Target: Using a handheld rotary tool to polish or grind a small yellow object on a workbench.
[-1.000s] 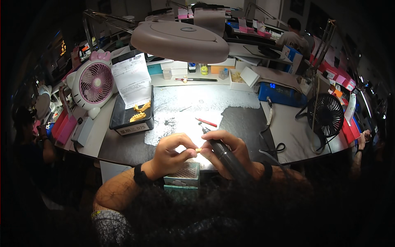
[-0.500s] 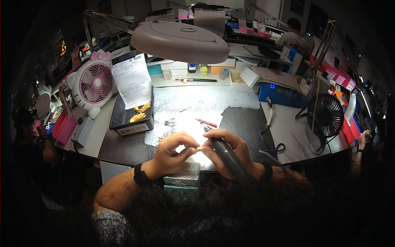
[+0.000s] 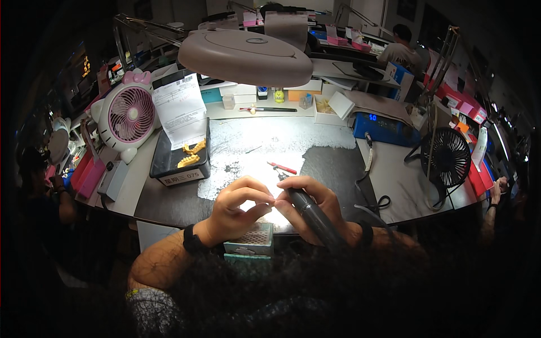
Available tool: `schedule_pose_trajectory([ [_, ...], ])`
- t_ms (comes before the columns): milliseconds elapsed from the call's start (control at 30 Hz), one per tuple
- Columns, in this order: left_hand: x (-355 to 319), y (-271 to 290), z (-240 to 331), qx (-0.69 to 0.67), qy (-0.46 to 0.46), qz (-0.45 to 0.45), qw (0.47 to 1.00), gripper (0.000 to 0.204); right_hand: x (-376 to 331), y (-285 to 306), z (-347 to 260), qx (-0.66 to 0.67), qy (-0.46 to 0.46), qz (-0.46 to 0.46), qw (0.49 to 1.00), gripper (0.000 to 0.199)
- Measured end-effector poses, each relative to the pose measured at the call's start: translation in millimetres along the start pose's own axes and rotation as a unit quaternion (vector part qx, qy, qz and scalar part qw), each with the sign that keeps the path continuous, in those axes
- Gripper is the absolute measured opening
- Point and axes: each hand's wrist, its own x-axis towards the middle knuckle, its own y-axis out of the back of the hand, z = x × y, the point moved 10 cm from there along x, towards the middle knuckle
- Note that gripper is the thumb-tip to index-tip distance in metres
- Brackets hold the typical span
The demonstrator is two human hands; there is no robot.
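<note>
A dim workroom is seen, lit mostly by a round lamp head point(image 3: 245, 56) hung low over the far middle of the worktop point(image 3: 169, 197), where a bright pool of light is thrown. At far left a pink fan point(image 3: 131, 114) is stood; at right a black fan point(image 3: 449, 158) is set near the edge. Behind, more benches point(image 3: 360, 53) are crowded with boxes, and a seated person point(image 3: 401, 49) is glimpsed far right. The edges are lost in darkness.
</note>
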Motion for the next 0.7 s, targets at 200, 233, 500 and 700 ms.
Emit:
schedule_pose_trajectory([
  [200,-1.0,0.3,-0.6,0.008,0.0,0.006,1.0,0.027,1.0,-0.7,-1.1,0.009,-0.006,0.001,1.0,0.034],
  [233,-0.6,1.1,-1.0,0.002,0.005,0.009,1.0,0.025,1.1,-0.9,-0.9,0.01,-0.006,0.0,1.0,0.034],
  [500,-0.5,2.0,-1.9,-0.012,0.008,0.016,1.0,0.022,-2.4,0.1,7.8,-0.003,-0.018,-0.005,1.0,0.035],
  [700,-0.1,0.2,-0.9,-0.011,0.006,0.005,1.0,0.021,-1.5,0.2,2.6,-0.001,-0.021,-0.007,1.0,0.035],
])
